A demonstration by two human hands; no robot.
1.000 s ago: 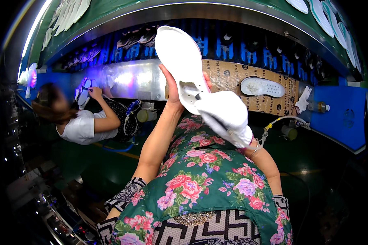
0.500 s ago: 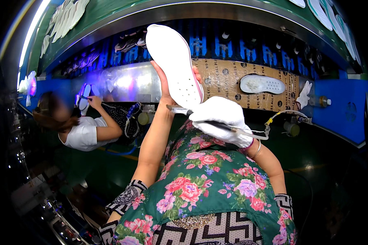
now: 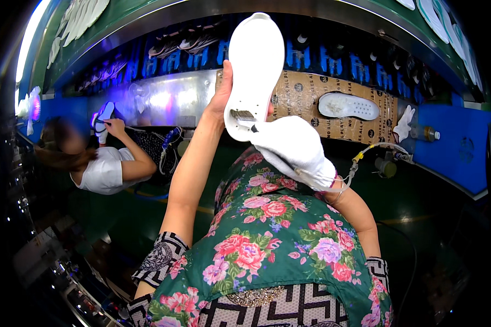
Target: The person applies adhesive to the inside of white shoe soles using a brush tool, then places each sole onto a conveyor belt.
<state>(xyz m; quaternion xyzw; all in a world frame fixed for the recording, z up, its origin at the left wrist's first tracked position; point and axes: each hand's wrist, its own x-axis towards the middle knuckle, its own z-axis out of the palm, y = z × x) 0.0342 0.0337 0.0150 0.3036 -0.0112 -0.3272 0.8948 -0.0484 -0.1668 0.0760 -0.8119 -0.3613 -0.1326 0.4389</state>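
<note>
My bare left hand (image 3: pixel 221 94) grips a white shoe sole (image 3: pixel 257 54) by its edges, thumb on the left rim and a fingertip showing at the right. The sole stands lengthwise away from me, its inner face with a raised rim turned up to view. My right hand (image 3: pixel 294 148), in a white knit glove, is closed round a flat brush (image 3: pixel 242 115), whose handle is mostly hidden by the glove. The bristles lie against the sole's narrower near end, over its small holes. From the gloved hand a clear thin tube (image 3: pixel 352 170) runs off to the right.
Another white sole (image 3: pixel 348 106) lies on printed cardboard (image 3: pixel 303 95) over the bench. Right of it are a white glove (image 3: pixel 403 124) and a clear bottle (image 3: pixel 428 134). Shoes (image 3: pixel 197 42) stand on blue racks behind. A co-worker (image 3: pixel 106 158) handles a shoe at left under purple light.
My left hand has moved the sole right and turned it straighter. The brush, earlier off the sole and pointing left, now touches the sole's near end.
</note>
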